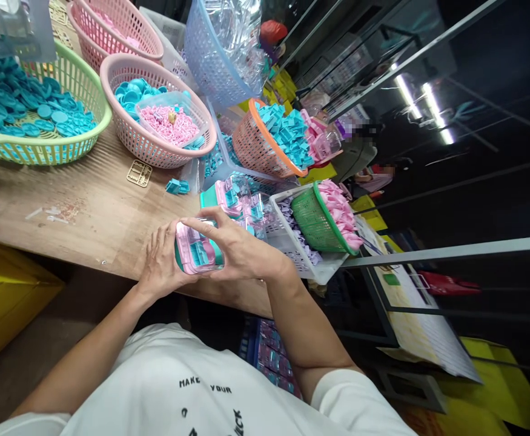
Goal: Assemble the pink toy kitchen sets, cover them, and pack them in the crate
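Both hands meet just off the counter's near edge, and between them sits a small pink toy box [197, 249] with teal pieces in its compartments. Fingers of the left hand [162, 257] curl against its left side, closed on it, while the right hand [240, 245] wraps over the top and far side, thumb across the lid edge, seemingly to steady it from both ends. Just beyond, at the counter's edge, lies a cluster of finished boxes [240, 203] in pink and teal. Farther out, a pink basket [155, 148] holds teal caps and a tub of pink bits, a green basket [80, 88] holds teal discs near the far left corner, and an orange basket [258, 148] leans with teal blocks, all within reach.
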`<state>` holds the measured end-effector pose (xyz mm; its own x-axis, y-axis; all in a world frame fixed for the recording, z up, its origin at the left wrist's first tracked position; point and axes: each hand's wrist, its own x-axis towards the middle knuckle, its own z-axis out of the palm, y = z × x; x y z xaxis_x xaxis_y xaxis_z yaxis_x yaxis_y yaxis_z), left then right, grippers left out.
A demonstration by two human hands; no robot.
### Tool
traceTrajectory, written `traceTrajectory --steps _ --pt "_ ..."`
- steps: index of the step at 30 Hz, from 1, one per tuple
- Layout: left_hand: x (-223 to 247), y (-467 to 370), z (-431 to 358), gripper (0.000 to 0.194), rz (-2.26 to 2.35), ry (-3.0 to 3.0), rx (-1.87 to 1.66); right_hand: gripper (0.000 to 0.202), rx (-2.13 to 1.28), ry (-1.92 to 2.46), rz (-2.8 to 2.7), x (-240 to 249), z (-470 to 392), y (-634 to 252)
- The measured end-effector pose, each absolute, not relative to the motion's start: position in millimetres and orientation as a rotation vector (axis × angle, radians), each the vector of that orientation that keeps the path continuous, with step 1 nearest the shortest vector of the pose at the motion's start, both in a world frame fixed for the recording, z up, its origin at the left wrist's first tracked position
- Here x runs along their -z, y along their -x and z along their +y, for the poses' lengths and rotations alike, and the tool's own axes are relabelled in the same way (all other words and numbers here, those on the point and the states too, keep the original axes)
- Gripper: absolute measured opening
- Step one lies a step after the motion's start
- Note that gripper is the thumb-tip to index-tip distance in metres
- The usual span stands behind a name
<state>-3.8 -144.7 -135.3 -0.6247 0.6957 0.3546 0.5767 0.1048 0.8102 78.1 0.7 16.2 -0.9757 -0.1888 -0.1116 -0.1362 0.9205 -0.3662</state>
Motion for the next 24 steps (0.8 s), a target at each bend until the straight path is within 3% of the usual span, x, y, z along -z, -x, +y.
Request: traceTrajectory --steps 9,16,24 --pt "135 4 -144 0.113 2.246 -1.335 -1.568 0.100 0.534 0.242 2.923 -18 0 -76" --pt "142 3 -137 0.128 2.185 -1.268 -1.606 0.097 0.561 0.239 2.928 -17 0 -77" --pt "139 6 -138 0.102 2.121 -1.308 -1.672 0.094 0.408 0.170 2.913 -30 -12 -73"
